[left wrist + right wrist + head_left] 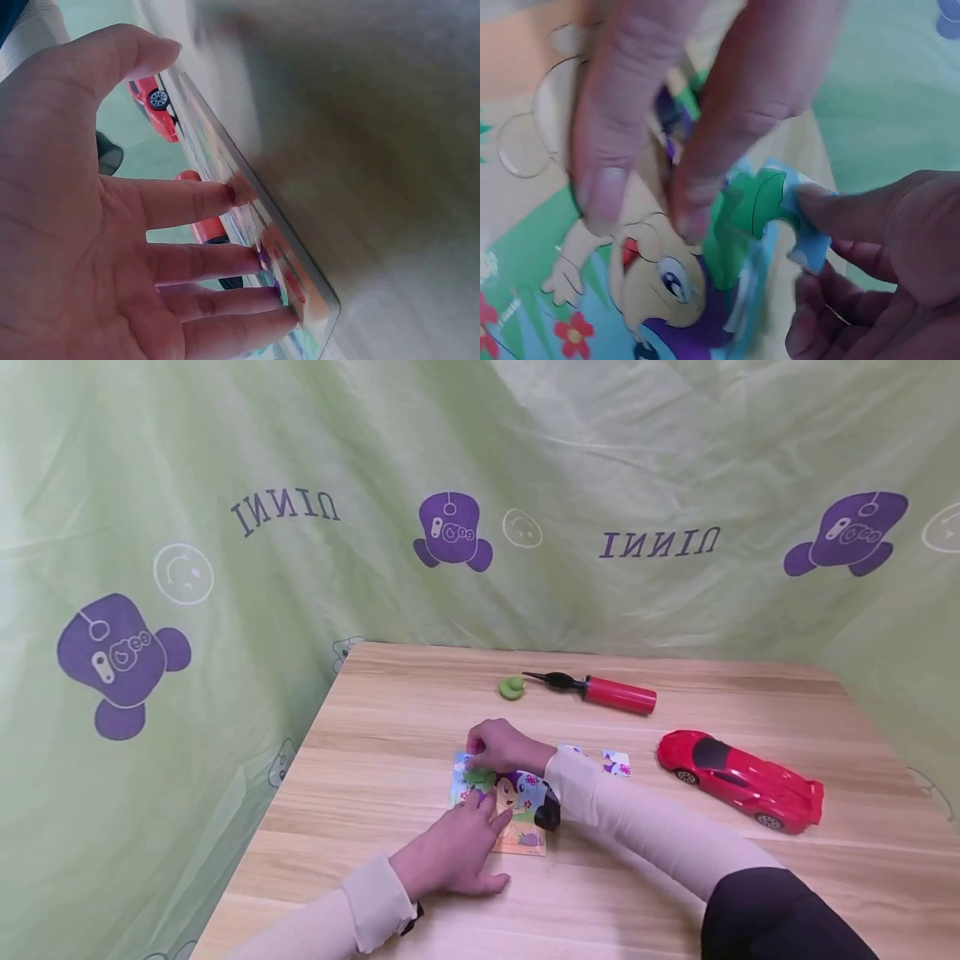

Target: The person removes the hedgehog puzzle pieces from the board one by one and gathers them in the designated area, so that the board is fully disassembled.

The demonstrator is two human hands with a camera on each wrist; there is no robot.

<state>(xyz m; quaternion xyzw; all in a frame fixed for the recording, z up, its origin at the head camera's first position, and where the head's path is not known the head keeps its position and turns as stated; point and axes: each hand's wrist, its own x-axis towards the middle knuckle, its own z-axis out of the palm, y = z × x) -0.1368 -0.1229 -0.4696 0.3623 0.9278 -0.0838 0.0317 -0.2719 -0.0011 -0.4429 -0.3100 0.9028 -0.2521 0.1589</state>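
Observation:
A jigsaw puzzle (531, 839) with a cartoon character lies flat on the wooden table. My left hand (456, 852) rests on its near left part, and in the left wrist view the straight fingertips touch the picture. At the puzzle's far left corner is my right hand (508, 747). Its thumb and finger pinch a blue and green puzzle piece (769, 202), which shows in the right wrist view tilted at the puzzle's edge. Whether that piece is fully lifted, I cannot tell. Loose puzzle pieces (617, 763) lie right of the puzzle, one partly behind my right sleeve.
A red toy car (738, 781) stands at the right on the table (360, 760). Toward the back lie a red and black hand pump (618, 695) and a small curled green object (512, 688). A green printed curtain (525, 602) hangs behind.

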